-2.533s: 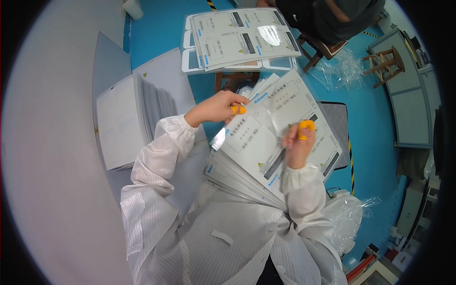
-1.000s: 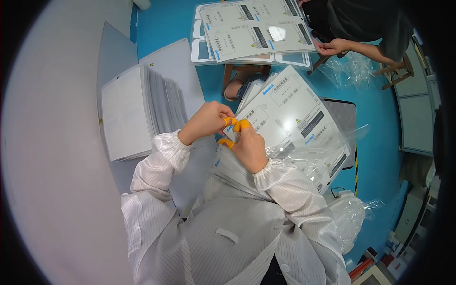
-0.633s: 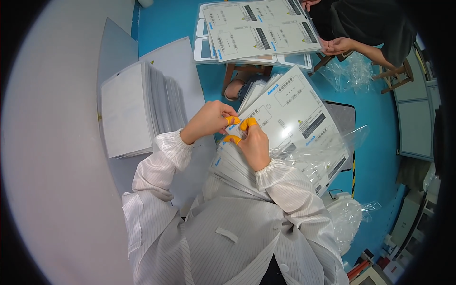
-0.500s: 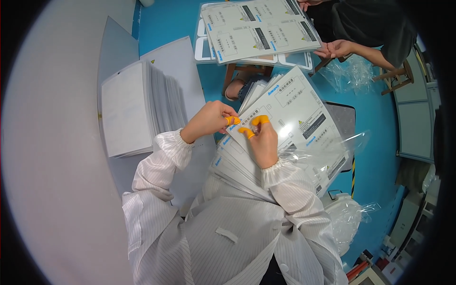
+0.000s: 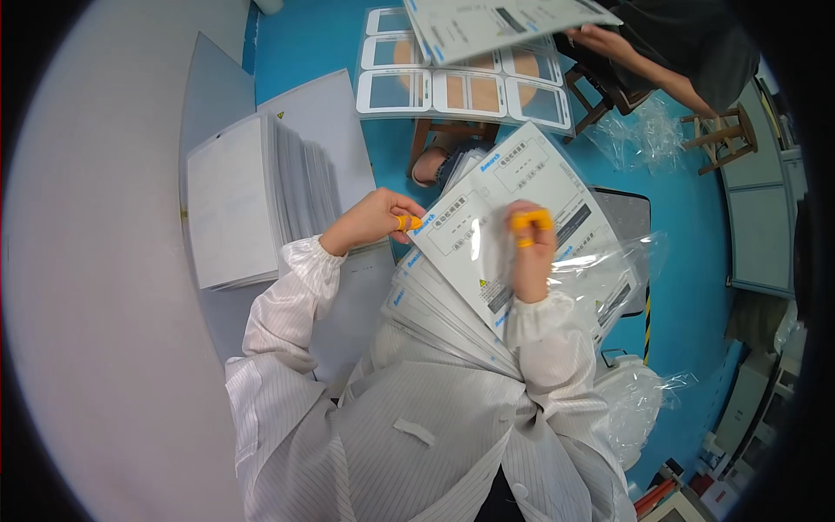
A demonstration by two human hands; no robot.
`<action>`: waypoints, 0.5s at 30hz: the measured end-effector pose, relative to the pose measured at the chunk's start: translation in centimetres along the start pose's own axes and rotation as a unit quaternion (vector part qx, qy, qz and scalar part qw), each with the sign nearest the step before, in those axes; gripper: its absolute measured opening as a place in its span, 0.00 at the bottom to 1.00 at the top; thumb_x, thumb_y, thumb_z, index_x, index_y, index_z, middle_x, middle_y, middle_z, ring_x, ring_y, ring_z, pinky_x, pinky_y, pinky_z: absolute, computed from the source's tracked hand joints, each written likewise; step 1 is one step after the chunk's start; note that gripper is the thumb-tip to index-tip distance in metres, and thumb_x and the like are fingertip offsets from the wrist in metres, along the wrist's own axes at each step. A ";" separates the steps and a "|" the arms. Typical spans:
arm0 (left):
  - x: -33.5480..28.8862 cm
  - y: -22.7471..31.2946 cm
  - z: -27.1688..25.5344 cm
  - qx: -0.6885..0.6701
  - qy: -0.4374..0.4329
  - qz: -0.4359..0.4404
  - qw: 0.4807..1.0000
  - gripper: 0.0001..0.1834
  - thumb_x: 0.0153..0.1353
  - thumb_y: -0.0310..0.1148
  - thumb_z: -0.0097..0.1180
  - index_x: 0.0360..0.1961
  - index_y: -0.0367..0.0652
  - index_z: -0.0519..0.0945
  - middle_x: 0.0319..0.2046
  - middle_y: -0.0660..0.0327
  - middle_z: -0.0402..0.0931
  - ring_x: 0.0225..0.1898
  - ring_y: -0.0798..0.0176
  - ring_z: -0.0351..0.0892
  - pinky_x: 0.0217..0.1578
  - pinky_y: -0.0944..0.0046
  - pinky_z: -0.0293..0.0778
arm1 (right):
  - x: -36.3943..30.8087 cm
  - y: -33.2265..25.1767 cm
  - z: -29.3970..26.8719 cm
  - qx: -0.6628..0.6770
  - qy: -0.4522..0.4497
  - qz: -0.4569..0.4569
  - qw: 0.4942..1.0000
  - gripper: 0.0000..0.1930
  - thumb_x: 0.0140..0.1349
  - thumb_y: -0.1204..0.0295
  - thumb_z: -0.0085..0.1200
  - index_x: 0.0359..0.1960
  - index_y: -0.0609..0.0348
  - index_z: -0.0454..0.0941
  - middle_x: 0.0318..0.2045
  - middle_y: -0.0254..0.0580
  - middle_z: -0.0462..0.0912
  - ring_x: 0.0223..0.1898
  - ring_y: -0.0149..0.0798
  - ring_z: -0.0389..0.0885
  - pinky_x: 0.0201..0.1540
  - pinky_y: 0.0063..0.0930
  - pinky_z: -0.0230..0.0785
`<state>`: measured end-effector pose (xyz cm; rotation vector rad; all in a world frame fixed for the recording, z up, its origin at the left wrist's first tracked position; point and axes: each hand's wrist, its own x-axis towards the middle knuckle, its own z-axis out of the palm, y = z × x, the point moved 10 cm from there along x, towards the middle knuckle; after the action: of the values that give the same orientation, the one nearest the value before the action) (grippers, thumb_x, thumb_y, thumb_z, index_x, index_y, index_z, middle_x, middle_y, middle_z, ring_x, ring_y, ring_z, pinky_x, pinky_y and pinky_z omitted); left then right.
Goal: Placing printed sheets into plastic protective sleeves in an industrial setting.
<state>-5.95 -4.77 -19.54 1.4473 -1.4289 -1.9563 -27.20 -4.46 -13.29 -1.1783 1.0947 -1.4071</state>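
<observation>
A large printed sheet (image 5: pixel 522 174), pale with black print and blue marks, lies slanted on top of a fanned stack of similar sheets (image 5: pixel 426 304) in front of me. My left hand (image 5: pixel 372 222), with a yellow finger cot, pinches that sheet's left corner. Over the middle of the sheet is my right hand (image 5: pixel 530 261), slightly blurred, its yellow-cotted fingers closed on clear plastic film (image 5: pixel 600 274). The film looks lifted from the sheet's surface, and loose folds of it trail past the right edge. My right fingertips partly hide the film's held edge.
At left, a tall stack of white sheets (image 5: pixel 230 204) stands on a grey table (image 5: pixel 335 113). Across from me, a co-worker's hand (image 5: pixel 600 42) holds printed sheets (image 5: pixel 496 30) above a clear sheet with white frames (image 5: pixel 470 111). Crumpled plastic (image 5: pixel 644 139) lies by a wooden stool (image 5: pixel 729 135).
My right hand has moved right, away from the sheet's left corner, drawing film along. My left hand has shifted slightly left. The co-worker's printed sheets have lifted away, uncovering the framed sheet.
</observation>
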 end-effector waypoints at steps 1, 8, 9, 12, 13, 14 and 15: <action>0.3 -0.3 0.0 0.001 0.000 0.001 1.000 0.15 0.58 0.24 0.51 0.47 0.34 0.76 0.34 0.59 0.80 0.31 0.72 0.78 0.32 0.74 0.77 | 0.4 -0.2 -2.3 0.065 0.074 -0.007 0.995 0.08 0.65 0.67 0.45 0.40 0.59 0.69 0.35 0.41 0.77 0.40 0.35 0.75 0.53 0.28 0.63; 0.5 5.5 1.8 0.035 -0.147 0.118 0.981 0.23 0.57 0.28 0.53 0.56 0.41 0.70 0.37 0.60 0.79 0.35 0.73 0.74 0.40 0.71 0.73 | 0.8 0.0 -1.8 0.243 0.028 -0.004 0.970 0.10 0.66 0.64 0.43 0.42 0.55 0.64 0.24 0.37 0.71 0.26 0.34 0.71 0.40 0.35 0.69; 0.3 7.4 2.0 0.066 -0.148 0.184 0.969 0.24 0.58 0.28 0.52 0.57 0.45 0.69 0.35 0.61 0.79 0.33 0.73 0.71 0.42 0.70 0.71 | 0.7 0.3 -1.9 0.212 0.065 0.001 0.975 0.10 0.66 0.64 0.42 0.43 0.55 0.63 0.21 0.36 0.68 0.22 0.32 0.67 0.36 0.32 0.69; 0.5 8.6 2.4 0.039 -0.193 0.220 0.955 0.25 0.58 0.31 0.52 0.58 0.48 0.69 0.35 0.61 0.78 0.33 0.73 0.69 0.43 0.69 0.68 | 1.2 1.2 -2.6 0.178 0.063 -0.007 0.982 0.10 0.66 0.64 0.42 0.43 0.55 0.63 0.22 0.37 0.68 0.22 0.31 0.68 0.34 0.30 0.69; 0.6 9.0 2.6 0.039 -0.194 0.221 0.955 0.25 0.58 0.31 0.52 0.58 0.48 0.69 0.35 0.61 0.78 0.33 0.73 0.69 0.43 0.69 0.68 | 1.1 1.2 -2.6 0.178 0.064 -0.008 0.982 0.10 0.66 0.64 0.42 0.43 0.55 0.63 0.22 0.37 0.68 0.22 0.31 0.68 0.34 0.30 0.69; 1.1 9.6 2.3 0.051 -0.158 0.218 0.962 0.24 0.59 0.31 0.51 0.58 0.48 0.69 0.34 0.61 0.78 0.32 0.73 0.69 0.41 0.70 0.69 | 1.0 1.3 -2.2 0.179 0.058 0.000 0.982 0.10 0.66 0.64 0.43 0.42 0.55 0.63 0.21 0.36 0.68 0.22 0.31 0.68 0.34 0.29 0.69; 1.6 10.1 2.1 0.063 -0.122 0.214 0.967 0.24 0.59 0.32 0.51 0.58 0.48 0.69 0.33 0.62 0.78 0.31 0.74 0.69 0.38 0.70 0.70 | 0.8 1.5 -2.0 0.179 0.051 0.008 0.982 0.10 0.66 0.63 0.43 0.42 0.55 0.63 0.21 0.36 0.68 0.22 0.30 0.67 0.33 0.28 0.69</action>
<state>-11.32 -9.39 -11.84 0.8601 -1.8211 -1.8328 -29.05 -5.36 -14.89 -0.8442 0.8699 -1.5878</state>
